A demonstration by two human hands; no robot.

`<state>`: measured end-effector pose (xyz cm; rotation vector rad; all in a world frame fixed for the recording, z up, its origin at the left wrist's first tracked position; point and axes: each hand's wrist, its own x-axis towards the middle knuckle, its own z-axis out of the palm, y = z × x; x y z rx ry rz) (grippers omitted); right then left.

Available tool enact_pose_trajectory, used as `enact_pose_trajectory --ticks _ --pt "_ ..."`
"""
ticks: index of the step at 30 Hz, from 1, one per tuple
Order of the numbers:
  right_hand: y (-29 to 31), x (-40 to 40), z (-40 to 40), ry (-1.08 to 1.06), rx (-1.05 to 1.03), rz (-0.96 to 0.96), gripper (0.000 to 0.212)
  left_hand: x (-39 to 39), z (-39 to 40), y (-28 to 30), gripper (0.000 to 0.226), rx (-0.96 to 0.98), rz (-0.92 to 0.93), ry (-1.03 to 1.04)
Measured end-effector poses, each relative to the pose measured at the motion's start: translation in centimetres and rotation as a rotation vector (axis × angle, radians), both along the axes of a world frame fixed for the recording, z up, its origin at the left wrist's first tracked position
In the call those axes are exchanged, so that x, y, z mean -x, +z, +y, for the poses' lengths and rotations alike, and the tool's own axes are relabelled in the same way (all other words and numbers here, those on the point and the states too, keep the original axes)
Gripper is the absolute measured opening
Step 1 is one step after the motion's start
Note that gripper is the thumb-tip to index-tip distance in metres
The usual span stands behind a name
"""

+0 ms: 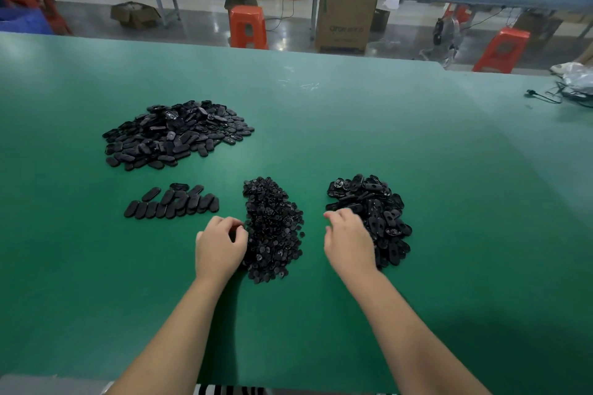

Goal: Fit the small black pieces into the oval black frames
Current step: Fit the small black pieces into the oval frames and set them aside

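I see a green work table (353, 112) stretching away from me across a workshop floor. Nearest me, my left hand (219, 247) sits with fingers curled at the left edge of the heap of small black pieces (272, 228); I cannot tell whether it holds one. My right hand (348, 242) is curled at the left edge of the pile of oval black frames (375, 212), its grasp also unclear. Farther left lies a short row of oval parts (173, 202), and beyond it a larger mound of ovals (176, 135). Past the table stand red stools (248, 27) and a cardboard box (345, 21).
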<state>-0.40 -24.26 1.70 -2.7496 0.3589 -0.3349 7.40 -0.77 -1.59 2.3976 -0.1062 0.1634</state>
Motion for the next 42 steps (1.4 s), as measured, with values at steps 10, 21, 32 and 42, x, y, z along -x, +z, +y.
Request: enact_pose_trajectory --ticks 10,21,32,42 --pt "1.7 -2.7 -4.9 0.047 0.399 0.328 0.024 -0.5 0.2 -0.7 0.01 -0.024 -0.035 -0.01" --pt "2.5 -2.4 -5.0 -0.074 -0.229 0.011 0.018 -0.8 0.3 -1.1 0.019 -0.048 -0.06 -0.007" --pt "-0.2 0.6 1.2 -0.202 -1.202 -0.146 0.017 -0.4 0.3 -0.7 0.015 -0.06 0.019 -0.067" --pt "-1.8 1.7 2.4 -0.127 -1.064 -0.16 0.005 -0.4 0.3 -0.5 0.012 -0.058 -0.009 -0.069"
